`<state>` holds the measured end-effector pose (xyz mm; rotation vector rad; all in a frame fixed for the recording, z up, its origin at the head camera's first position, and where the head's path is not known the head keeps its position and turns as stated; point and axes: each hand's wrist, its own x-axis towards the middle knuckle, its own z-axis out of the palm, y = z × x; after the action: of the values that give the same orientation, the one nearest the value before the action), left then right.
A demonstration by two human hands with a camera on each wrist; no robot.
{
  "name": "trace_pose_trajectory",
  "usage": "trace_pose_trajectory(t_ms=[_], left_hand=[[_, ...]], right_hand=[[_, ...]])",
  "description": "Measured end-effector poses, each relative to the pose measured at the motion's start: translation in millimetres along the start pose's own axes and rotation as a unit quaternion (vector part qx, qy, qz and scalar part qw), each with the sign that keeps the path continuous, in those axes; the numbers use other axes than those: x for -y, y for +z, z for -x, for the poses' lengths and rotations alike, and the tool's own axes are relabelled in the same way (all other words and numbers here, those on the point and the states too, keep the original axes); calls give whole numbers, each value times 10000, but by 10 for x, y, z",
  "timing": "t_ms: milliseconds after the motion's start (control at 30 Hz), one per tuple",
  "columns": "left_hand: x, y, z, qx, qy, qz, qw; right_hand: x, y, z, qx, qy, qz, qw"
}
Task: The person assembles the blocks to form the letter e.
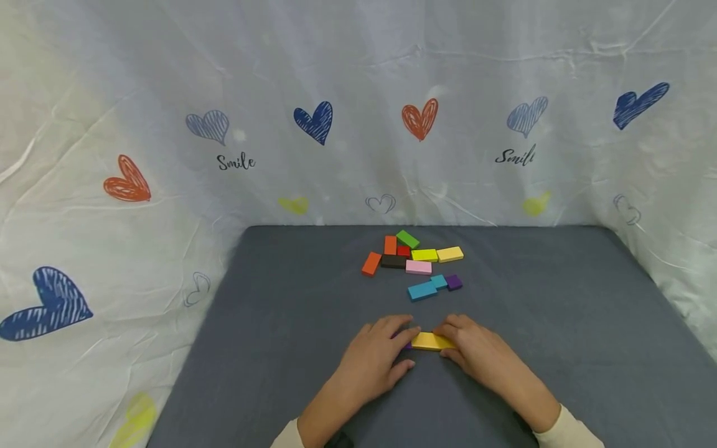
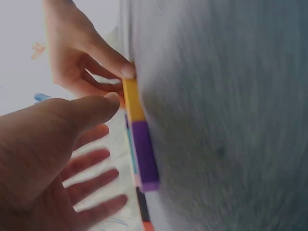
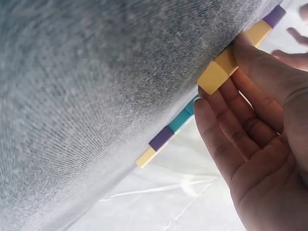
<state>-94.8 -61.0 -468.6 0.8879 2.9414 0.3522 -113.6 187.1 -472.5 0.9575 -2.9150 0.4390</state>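
A yellow block (image 1: 428, 341) lies flat on the dark grey cloth near the front. My right hand (image 1: 482, 351) pinches its right end between thumb and fingers; the right wrist view shows the yellow block's near end (image 3: 213, 79) sticking out past the fingertips. End to end with it, on the left, lies a purple block (image 2: 144, 149), mostly covered by fingers in the head view. My left hand (image 1: 370, 354) hovers around the purple block, its thumb and fingers spread and fairly straight. In the left wrist view those fingers (image 2: 94, 185) stand apart from the purple block.
Beyond the hands lie a blue block (image 1: 422, 292), a small teal block (image 1: 439, 282) and a dark purple block (image 1: 454, 282). Farther back sit pink (image 1: 419, 267), black (image 1: 393, 262), orange (image 1: 371, 264), green (image 1: 407, 239) and other blocks. A heart-printed curtain (image 1: 358, 174) borders the table.
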Motion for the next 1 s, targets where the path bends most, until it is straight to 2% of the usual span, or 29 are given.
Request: trace_pose_trajectory(t_ms=[167,300,400,533,800,1000], left_hand=[[-95,-19,124,-185,-185,-223,9994],[-147,32,184,24,-201,-561,9982],[-180,92,216,235,-278,-565,9977],[-239,140,229,368,-439,-641,9963],[-360,187,235,554,-574,-1109,9906],[-447,223,222,476,-753,-1330,9871]], right_hand=[[-5,2,8,-133,-113,20,9998],[-5,2,22,-145,-102,21,9998],[-5,7,23,-79,-51,18,10000],[-6,10,11,20,23,54,10000],[-10,21,3,-7,-36,80,10000],[17,13,-11,32,5,109,9999]])
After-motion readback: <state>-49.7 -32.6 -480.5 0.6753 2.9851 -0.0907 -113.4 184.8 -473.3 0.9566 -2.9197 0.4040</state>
